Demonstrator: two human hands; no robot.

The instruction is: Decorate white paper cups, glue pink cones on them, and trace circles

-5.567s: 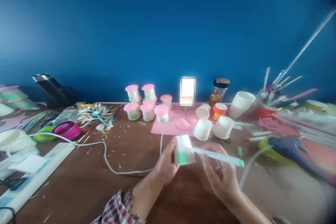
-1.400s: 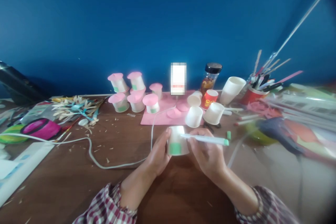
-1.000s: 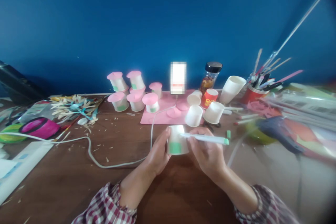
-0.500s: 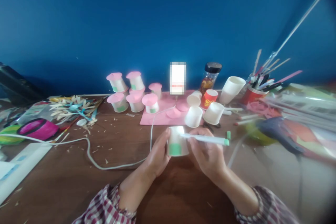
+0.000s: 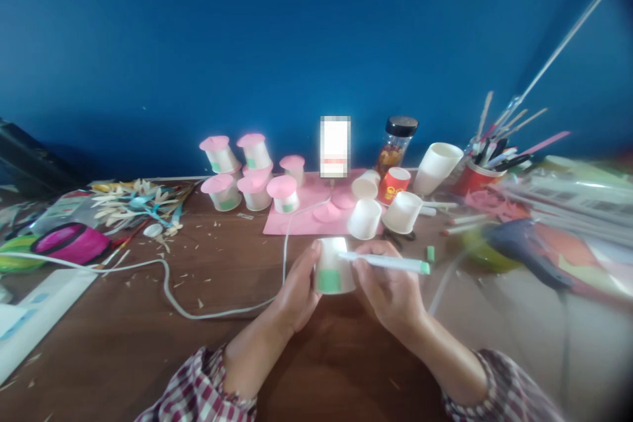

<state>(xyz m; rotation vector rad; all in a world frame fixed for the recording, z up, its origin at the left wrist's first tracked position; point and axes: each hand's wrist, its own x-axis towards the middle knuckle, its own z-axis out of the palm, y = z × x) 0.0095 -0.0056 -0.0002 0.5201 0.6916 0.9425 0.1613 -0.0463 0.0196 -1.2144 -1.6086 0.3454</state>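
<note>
An upside-down white paper cup with a green patch low on its side is held above the table by my left hand, fingers closed along its left side. Between the fingers of my right hand lies a white marker with a green end. The marker's tip meets the upper right part of the cup, as far as I can see. Just beyond the right hand, a small green cap stands on the table.
Cups with pink paper tops are stacked at the back left. White cups, a red cup and a lidded jar stand behind my hands around pink paper. A white cable crosses the left side.
Almost nothing differs. The marker's rear end has shifted very slightly to the left; both hands keep their places on cup and marker.
</note>
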